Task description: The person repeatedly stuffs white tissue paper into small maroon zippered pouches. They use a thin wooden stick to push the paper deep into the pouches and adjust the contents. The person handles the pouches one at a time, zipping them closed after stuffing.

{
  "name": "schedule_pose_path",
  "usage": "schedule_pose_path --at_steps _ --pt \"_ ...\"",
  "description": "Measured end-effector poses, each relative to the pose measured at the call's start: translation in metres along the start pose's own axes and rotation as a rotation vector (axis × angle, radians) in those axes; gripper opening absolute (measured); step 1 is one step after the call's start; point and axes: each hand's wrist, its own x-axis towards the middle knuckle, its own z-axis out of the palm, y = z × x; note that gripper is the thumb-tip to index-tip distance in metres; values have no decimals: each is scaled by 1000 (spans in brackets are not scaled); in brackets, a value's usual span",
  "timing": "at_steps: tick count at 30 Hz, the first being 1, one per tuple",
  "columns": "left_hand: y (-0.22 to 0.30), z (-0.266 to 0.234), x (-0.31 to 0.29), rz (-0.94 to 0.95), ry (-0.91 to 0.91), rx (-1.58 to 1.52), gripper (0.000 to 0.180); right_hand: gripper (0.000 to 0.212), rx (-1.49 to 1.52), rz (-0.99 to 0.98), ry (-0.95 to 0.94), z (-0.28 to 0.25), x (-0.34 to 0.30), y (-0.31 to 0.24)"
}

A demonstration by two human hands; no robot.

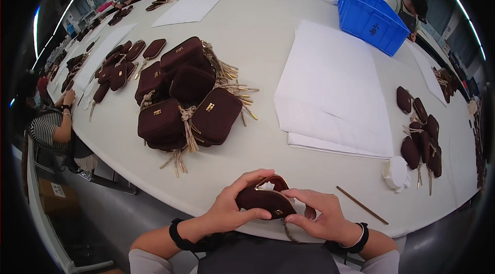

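Observation:
At the table's near edge I hold a small dark maroon zip pouch (259, 201) between both hands. Its gold-toothed zipper gapes, showing a red lining and some white filling (268, 186). My left hand (230, 207) grips the left end, thumb in front and fingers behind. My right hand (325, 217) pinches the right end near the zipper, its thumb low on the front. A beige cord (289, 232) hangs beneath the right hand. Beyond my hands, to the left, lies a heap of similar maroon pouches (193, 85) with beige cord tassels.
Right of centre lie stacked white sheets (335, 88), with a blue plastic crate (372, 18) beyond them. A thin brown stick (362, 205) and a white wrapped bundle (396, 174) are near my right hand. More pouches (420, 142) lie far right. Several co-workers sit around the table.

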Motion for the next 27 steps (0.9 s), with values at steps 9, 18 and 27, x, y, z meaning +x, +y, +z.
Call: schedule_pose_path --at_steps 9,18,27 --pt "6 6 -2 43 -115 87 71 41 31 -443 93 7 7 6" --pt "11 16 -2 -63 -299 201 71 35 -178 -287 69 9 -12 13" --pt "13 42 -5 -152 -490 180 79 39 -333 -519 311 6 -29 5"
